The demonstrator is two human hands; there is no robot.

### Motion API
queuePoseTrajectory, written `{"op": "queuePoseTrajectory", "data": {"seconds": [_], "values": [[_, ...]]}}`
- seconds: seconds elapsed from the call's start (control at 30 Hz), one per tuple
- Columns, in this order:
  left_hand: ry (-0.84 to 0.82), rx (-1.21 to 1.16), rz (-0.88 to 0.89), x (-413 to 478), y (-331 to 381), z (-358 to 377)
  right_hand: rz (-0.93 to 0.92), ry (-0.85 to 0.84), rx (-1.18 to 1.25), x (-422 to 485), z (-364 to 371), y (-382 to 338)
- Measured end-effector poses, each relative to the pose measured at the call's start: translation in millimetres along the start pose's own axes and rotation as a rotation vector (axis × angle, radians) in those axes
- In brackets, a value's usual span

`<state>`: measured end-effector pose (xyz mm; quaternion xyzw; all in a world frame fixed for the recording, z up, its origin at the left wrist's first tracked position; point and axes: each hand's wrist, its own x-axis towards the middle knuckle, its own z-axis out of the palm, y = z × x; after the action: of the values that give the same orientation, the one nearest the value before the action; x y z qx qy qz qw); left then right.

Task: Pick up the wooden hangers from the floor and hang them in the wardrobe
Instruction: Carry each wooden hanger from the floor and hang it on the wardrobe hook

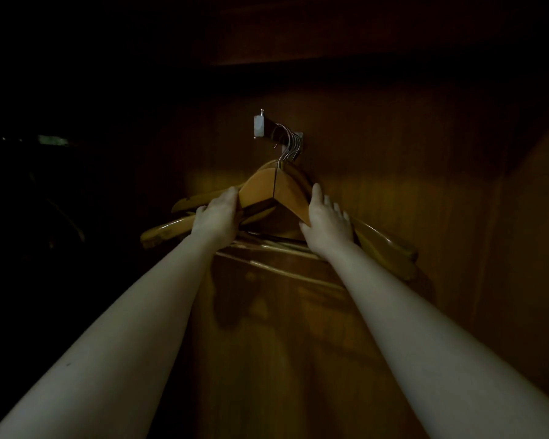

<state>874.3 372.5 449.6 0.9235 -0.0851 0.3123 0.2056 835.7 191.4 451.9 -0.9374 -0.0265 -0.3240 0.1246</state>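
From the camera on my head, I look into a dim wooden wardrobe [377, 160], its brown back panel filling the middle and right of the frame, while the left side falls away into near darkness. Both my bare arms reach up from the bottom corners toward the centre.

A short metal rail [278, 129] sticks out from the back panel just above the middle of the frame, with a pale cap on its near end. Several thin metal hooks [287, 145] are looped over it, bunched close together. Below them hang the wooden hangers [274, 190], stacked one behind another, so their shoulders fan out toward the left and right of centre.

My left hand [217, 218] is on the left shoulder of the front hanger, thumb pressed on its near face and fingers wrapped behind the wood, so it is closed on that hanger. My right hand [327, 220] lies against the right shoulder of the same hanger, palm on the wood with the fingers spread and stretched upward; it touches the hanger, but I cannot tell whether it truly grips it.

Further hanger ends poke out at the left below my left wrist and at the right past my right wrist. The lower bars of the hangers show between my forearms, just under centre.
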Motion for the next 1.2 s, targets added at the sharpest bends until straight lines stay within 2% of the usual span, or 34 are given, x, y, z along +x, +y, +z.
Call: {"op": "queuePoseTrajectory", "data": {"seconds": [0.3, 0.47, 0.63, 0.8, 1.03, 1.2], "values": [[-0.072, -0.015, 0.083, -6.8, -22.5, -4.1, 0.149, 0.004, -0.073, -13.9, -8.7, -21.3], [-0.068, 0.028, 0.212, -39.3, -55.7, -9.3, 0.097, 0.165, -0.121, -56.1, -2.5, -35.6], [-0.173, 0.017, 0.398, -93.7, -71.0, -9.6, 0.067, 0.191, -0.216, -120.3, 6.6, -44.0], [-0.335, -0.073, 0.562, -151.7, -69.2, 0.9, 0.129, 0.056, -0.206, -195.4, 16.1, -46.4], [-0.761, -0.132, 0.682, -240.8, -48.3, 31.1, 0.345, -0.305, -0.195, -313.0, 30.2, -30.9], [-1.043, -0.263, 0.767, -313.5, -33.5, 71.1, 0.565, -0.474, -0.132, -417.3, 34.9, -9.9]]}}
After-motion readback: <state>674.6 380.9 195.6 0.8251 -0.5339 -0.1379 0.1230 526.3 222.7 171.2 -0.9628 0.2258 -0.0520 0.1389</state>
